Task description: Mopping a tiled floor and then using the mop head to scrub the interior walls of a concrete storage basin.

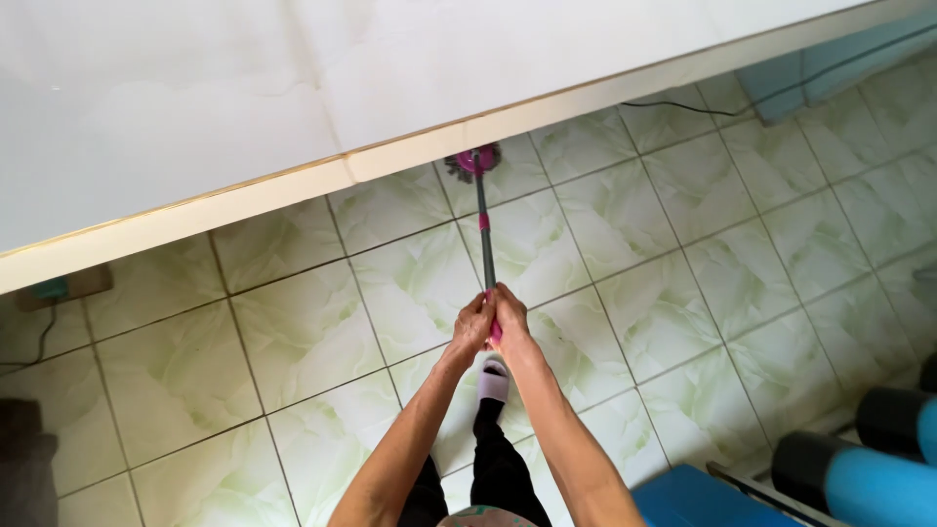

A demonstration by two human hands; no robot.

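Head view: left hand (472, 325) and right hand (509, 318) both clamped side by side around the upper end of a mop handle (483, 226), grey with pink bands. Handle runs away from the person to the mop head (473, 159), pink hub with dark strands, lying on the green marbled floor tiles (303, 327) partly under the edge of the white bench (244, 200). One white-socked foot (494, 379) just below the hands. Blue rolls (869, 468) at lower right.

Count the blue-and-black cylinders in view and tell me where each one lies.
2. One blue-and-black cylinder lies at the bottom right corner beside the blue box; the other lies just above it, cut off by the right edge. More may lie out of frame.
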